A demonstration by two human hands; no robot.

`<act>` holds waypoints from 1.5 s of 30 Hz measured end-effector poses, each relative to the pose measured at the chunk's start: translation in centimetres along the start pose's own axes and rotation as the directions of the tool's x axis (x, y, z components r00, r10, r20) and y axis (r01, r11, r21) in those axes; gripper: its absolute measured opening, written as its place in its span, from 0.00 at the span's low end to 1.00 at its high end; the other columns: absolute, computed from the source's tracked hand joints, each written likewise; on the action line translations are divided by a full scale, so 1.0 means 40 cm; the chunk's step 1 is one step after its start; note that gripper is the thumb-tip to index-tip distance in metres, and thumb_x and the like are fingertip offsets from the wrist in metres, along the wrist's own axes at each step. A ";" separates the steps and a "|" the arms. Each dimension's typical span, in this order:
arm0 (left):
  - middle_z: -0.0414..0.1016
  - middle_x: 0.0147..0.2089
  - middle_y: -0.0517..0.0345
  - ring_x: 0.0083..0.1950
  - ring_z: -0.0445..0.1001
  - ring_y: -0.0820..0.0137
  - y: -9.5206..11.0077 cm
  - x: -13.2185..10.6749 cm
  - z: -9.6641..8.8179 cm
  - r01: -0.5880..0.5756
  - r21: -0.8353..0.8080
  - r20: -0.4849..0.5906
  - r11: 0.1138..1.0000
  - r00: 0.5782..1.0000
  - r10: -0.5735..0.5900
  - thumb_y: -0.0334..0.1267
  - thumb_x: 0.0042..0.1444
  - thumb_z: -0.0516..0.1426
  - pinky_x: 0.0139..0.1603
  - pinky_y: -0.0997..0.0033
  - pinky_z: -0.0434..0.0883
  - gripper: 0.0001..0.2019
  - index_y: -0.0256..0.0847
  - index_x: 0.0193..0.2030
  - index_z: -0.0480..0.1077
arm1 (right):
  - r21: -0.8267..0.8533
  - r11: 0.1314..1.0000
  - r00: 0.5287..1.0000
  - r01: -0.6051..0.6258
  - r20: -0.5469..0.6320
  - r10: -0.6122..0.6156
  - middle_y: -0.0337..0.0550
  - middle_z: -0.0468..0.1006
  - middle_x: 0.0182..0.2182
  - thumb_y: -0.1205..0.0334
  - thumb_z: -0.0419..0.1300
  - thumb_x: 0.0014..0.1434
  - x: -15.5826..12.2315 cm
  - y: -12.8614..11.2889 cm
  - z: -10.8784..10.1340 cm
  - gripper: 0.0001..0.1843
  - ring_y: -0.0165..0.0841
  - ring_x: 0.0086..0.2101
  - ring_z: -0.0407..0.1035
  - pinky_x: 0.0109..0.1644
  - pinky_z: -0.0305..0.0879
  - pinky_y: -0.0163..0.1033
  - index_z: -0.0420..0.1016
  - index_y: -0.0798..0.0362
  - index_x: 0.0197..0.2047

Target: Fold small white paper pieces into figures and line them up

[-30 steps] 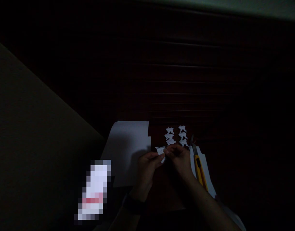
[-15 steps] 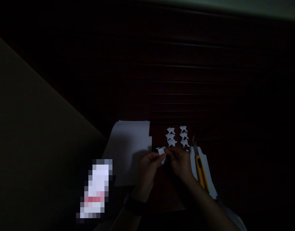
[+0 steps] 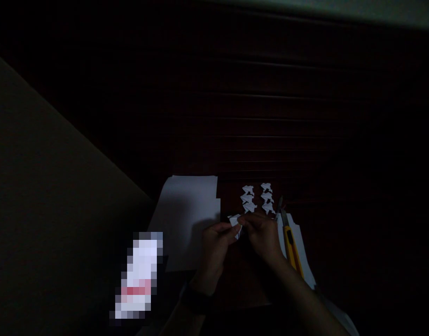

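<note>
A small piece of folded white paper is pinched between my two hands. My left hand grips its lower left side with thumb and fingers. From the right, my right hand presses its fingertips on the upper right part of the paper. Fingers cover part of the folds, and the dim light hides fine detail. Just beyond the hands lie several small folded paper figures in two columns, a left column and a right column.
White paper sheets lie left of my hands. A yellow utility knife rests on more white paper at the right. Dark slatted wood rises behind. A blurred-out bright object is at lower left.
Both hands stay in nearly the same place, still on the folded paper. The fingertips have shifted slightly, and the paper's tilt differs a little.
</note>
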State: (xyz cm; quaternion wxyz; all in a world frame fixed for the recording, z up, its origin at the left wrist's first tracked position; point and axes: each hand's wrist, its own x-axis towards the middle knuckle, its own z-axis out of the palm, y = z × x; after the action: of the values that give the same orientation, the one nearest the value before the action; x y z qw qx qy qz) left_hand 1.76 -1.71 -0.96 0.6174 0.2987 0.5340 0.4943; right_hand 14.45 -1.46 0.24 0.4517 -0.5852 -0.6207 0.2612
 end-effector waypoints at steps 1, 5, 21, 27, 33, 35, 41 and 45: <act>0.76 0.26 0.55 0.28 0.73 0.71 -0.001 0.000 0.002 0.001 -0.007 -0.012 1.000 1.000 -0.001 0.38 0.37 0.67 0.29 0.74 0.71 0.10 0.34 0.25 0.75 | -0.006 1.000 1.000 0.002 -0.008 -0.002 0.42 0.79 0.29 0.67 0.58 0.54 -0.001 0.000 0.001 0.09 0.37 0.32 0.72 0.37 0.64 0.40 0.79 0.47 0.32; 0.77 0.26 0.55 0.26 0.73 0.72 -0.008 0.003 0.010 -0.014 -0.021 -0.050 1.000 0.999 0.013 0.38 0.35 0.68 0.26 0.76 0.69 0.12 0.34 0.26 0.75 | 0.015 0.999 0.998 -0.034 -0.051 0.035 0.42 0.78 0.30 0.66 0.57 0.54 -0.004 0.006 0.009 0.08 0.37 0.32 0.71 0.38 0.65 0.40 0.79 0.48 0.32; 0.76 0.27 0.55 0.28 0.73 0.72 -0.011 -0.007 0.022 0.003 -0.017 -0.005 1.000 1.000 -0.003 0.37 0.39 0.67 0.28 0.77 0.69 0.10 0.34 0.26 0.72 | 0.279 0.946 0.968 -0.167 -0.134 0.211 0.35 0.68 0.24 0.69 0.59 0.50 -0.003 0.016 0.017 0.06 0.29 0.25 0.64 0.29 0.59 0.32 0.65 0.51 0.30; 0.77 0.29 0.54 0.30 0.73 0.71 -0.012 -0.003 0.009 -0.022 -0.024 0.001 0.999 1.000 0.022 0.39 0.40 0.66 0.30 0.75 0.69 0.11 0.34 0.27 0.73 | 0.357 0.917 0.981 -0.179 -0.004 0.193 0.35 0.70 0.25 0.67 0.61 0.50 0.010 0.017 0.002 0.09 0.30 0.27 0.65 0.31 0.62 0.34 0.65 0.50 0.35; 0.78 0.33 0.53 0.36 0.74 0.68 -0.005 0.002 -0.004 -0.061 -0.094 0.041 0.994 0.997 0.065 0.38 0.44 0.64 0.37 0.71 0.69 0.09 0.35 0.31 0.75 | 0.495 0.828 0.960 -0.265 0.216 0.179 0.37 0.73 0.32 0.67 0.67 0.43 0.009 0.028 -0.010 0.22 0.33 0.36 0.68 0.39 0.65 0.38 0.64 0.50 0.41; 0.78 0.33 0.53 0.37 0.75 0.66 -0.006 0.004 -0.007 -0.070 -0.101 0.045 0.992 0.996 0.075 0.38 0.44 0.64 0.39 0.70 0.68 0.09 0.35 0.32 0.75 | 0.491 0.813 0.940 -0.314 0.283 0.192 0.38 0.73 0.32 0.66 0.68 0.42 0.008 0.034 -0.010 0.21 0.33 0.35 0.69 0.38 0.65 0.37 0.66 0.50 0.39; 0.78 0.35 0.52 0.40 0.75 0.63 -0.008 0.004 -0.006 -0.015 -0.171 0.099 0.985 0.995 0.033 0.36 0.44 0.64 0.42 0.67 0.68 0.09 0.35 0.33 0.76 | 0.490 0.772 0.898 -0.406 0.370 0.237 0.35 0.73 0.26 0.62 0.70 0.41 0.012 0.037 -0.012 0.22 0.31 0.28 0.69 0.32 0.64 0.35 0.66 0.51 0.39; 0.78 0.34 0.52 0.40 0.74 0.62 -0.003 0.000 0.000 -0.009 -0.175 0.057 0.985 0.998 0.019 0.36 0.43 0.65 0.42 0.67 0.68 0.08 0.35 0.31 0.76 | 0.443 0.822 0.914 -0.358 0.348 0.211 0.35 0.73 0.27 0.62 0.70 0.41 0.013 0.032 -0.014 0.23 0.31 0.29 0.68 0.32 0.63 0.35 0.66 0.50 0.40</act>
State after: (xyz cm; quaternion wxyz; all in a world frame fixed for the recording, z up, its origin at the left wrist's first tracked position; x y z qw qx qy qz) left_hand 1.79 -1.77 -1.07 0.6531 0.2615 0.4683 0.5346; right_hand 15.62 -0.84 -0.44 0.4488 -0.4921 -0.4947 0.5583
